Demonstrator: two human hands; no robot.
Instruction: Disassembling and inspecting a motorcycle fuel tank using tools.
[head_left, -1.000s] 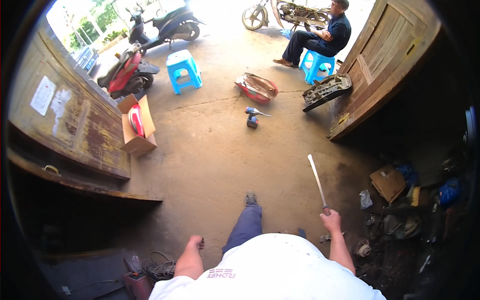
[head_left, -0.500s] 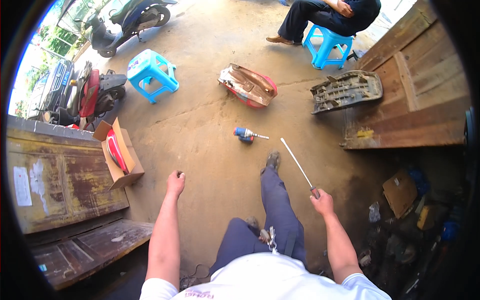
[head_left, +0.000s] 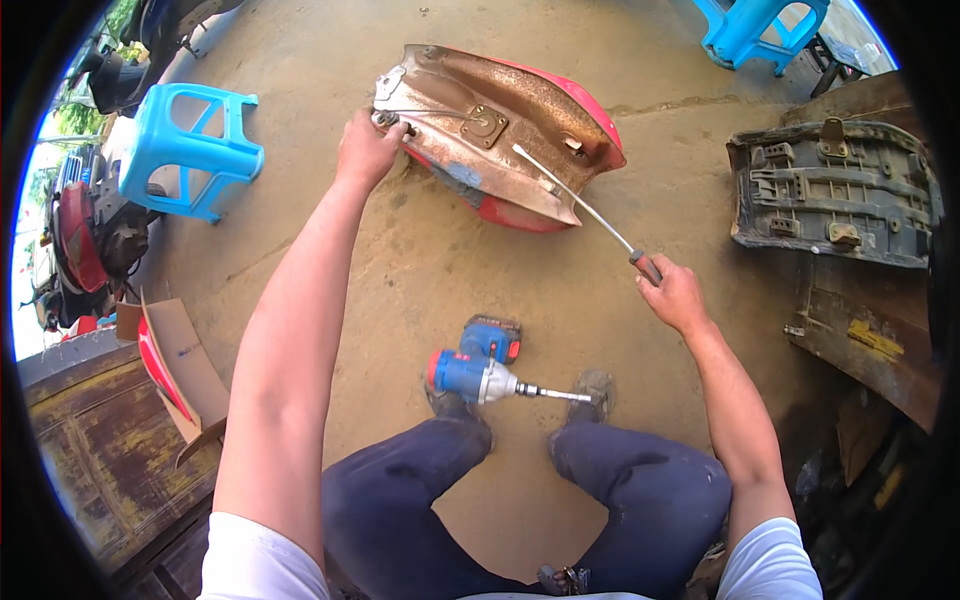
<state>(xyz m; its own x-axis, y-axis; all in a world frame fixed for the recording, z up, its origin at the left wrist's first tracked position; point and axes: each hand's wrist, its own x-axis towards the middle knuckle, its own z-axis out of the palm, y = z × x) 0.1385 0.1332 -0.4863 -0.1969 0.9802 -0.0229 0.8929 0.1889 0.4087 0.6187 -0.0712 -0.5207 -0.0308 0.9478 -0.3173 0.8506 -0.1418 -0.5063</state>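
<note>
A red motorcycle fuel tank (head_left: 535,105) lies upside down on the floor in front of me, its rusty, bare-metal underside up. My left hand (head_left: 370,150) is closed on the tank's left end, by a small metal fitting; the fingertips are partly hidden. A long screwdriver (head_left: 646,267) is in my right hand (head_left: 675,293), wrapped round its handle. Its shaft points far and left, and the tip appears over the tank's underside, though I cannot tell whether it touches. Nearer to me, a blue cordless impact driver (head_left: 462,376) with a long bit lies between my feet.
A blue plastic stool (head_left: 165,140) stands left of the tank, another stool (head_left: 755,35) far right. An upturned black motorcycle seat (head_left: 840,190) rests at the right, by a wooden door (head_left: 850,320). An open cardboard box (head_left: 195,360) holding a red part is at left. Motorbikes stand beyond.
I have come up to the tank and am lower, with my knees bent. My left hand has reached forward onto the tank. The screwdriver in my right hand now extends over it.
</note>
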